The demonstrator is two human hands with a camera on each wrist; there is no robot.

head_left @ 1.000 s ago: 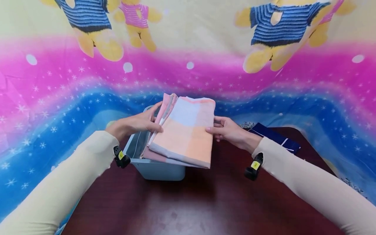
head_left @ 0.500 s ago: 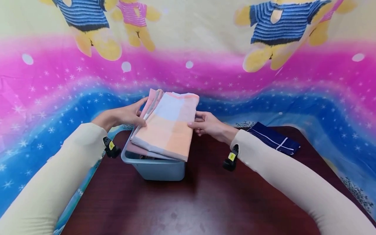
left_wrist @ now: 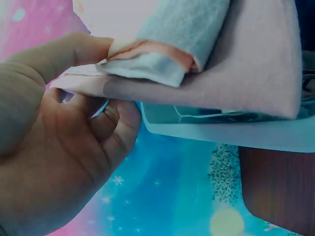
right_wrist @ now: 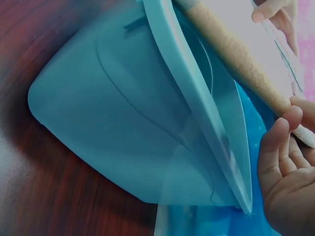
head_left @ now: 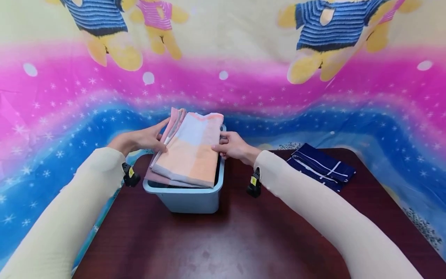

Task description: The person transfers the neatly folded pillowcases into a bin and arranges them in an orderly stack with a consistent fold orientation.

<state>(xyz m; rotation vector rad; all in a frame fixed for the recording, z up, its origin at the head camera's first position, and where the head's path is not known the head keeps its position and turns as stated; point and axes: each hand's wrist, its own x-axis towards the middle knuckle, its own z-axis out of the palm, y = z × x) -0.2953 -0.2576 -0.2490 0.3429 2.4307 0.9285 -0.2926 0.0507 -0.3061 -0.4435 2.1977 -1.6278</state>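
Observation:
A folded cloth [head_left: 189,151] in peach, pale blue and pink blocks lies tilted over the mouth of a blue-grey plastic bin [head_left: 188,201]. My left hand [head_left: 143,139] pinches its left edge, thumb on top and fingers beneath. On the opposite edge my right hand [head_left: 235,146] pinches the cloth the same way. Several folded layers [left_wrist: 162,64] show at the left hand's thumb in the left wrist view. From the right wrist, the cloth's rolled edge [right_wrist: 236,56] passes just above the bin's rim [right_wrist: 197,103]. Most of the bin's inside is hidden under the cloth.
On the right of the dark red-brown table [head_left: 265,240] lies a folded navy cloth [head_left: 322,166] with white lines. A printed curtain [head_left: 244,89] with bears and snowflakes hangs behind the table. Black wrist cameras [head_left: 255,182] sit below the cuffs.
Both hands have carried the folded cloth leftward and slightly lower, from the bin's right side to over its opening. The right forearm has swung left, uncovering more of the navy cloth.

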